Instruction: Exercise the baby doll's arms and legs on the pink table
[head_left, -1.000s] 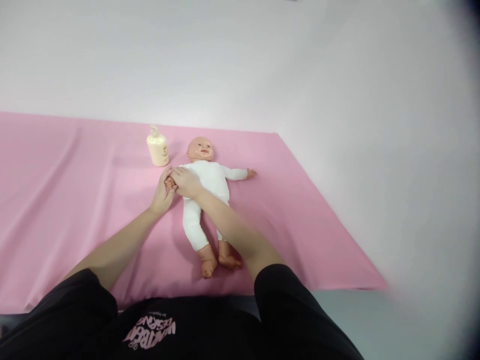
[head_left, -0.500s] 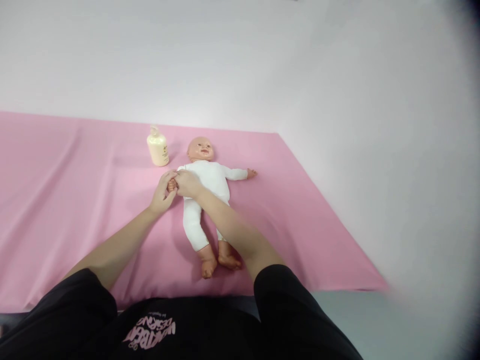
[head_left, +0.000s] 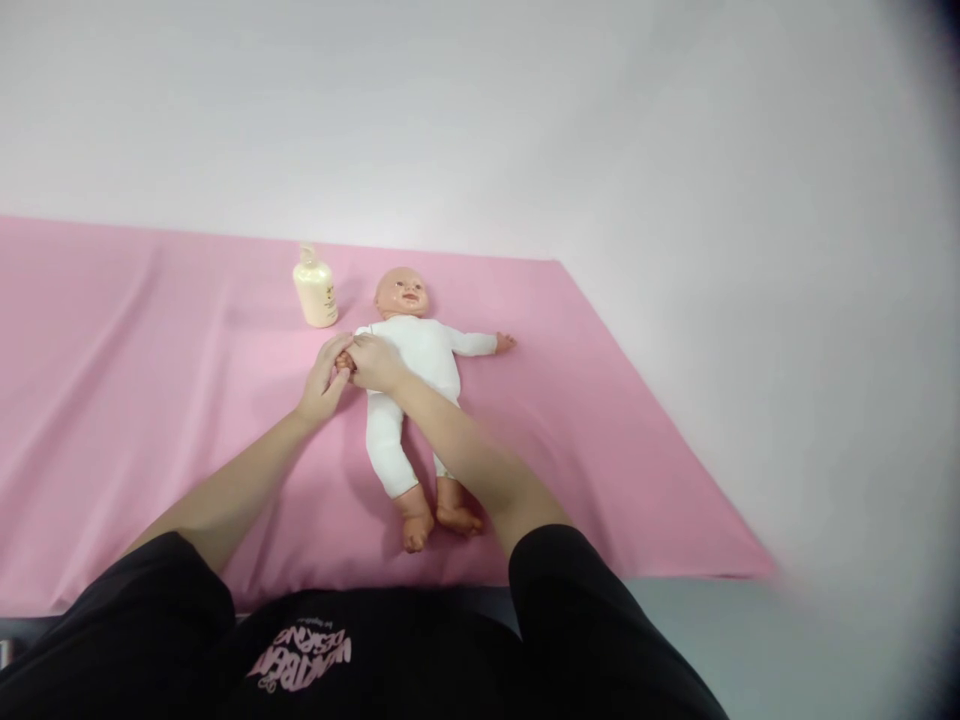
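A baby doll point(head_left: 426, 352) in a white cloth body lies on its back, head away from me and bare feet towards me. Its arm on my left side is bent in between my two hands. My left hand point(head_left: 324, 380) curls around the doll's small hand point(head_left: 345, 362), thumb on the near side and fingers on the far side. From the right, my right hand point(head_left: 377, 364) wraps over the same arm at the wrist and forearm, covering most of it. The doll's other arm stretches out to the right, untouched.
A cream-coloured pump bottle point(head_left: 316, 292) stands upright beyond my left hand, left of the doll's head. Under everything lies a pink sheet point(head_left: 187, 400) with some folds; its right edge slants towards me. A pale wall or floor surface point(head_left: 712, 250) lies beyond it.
The whole scene sits slightly higher in view. Both hands keep their hold on the doll's arm with hardly any visible shift.
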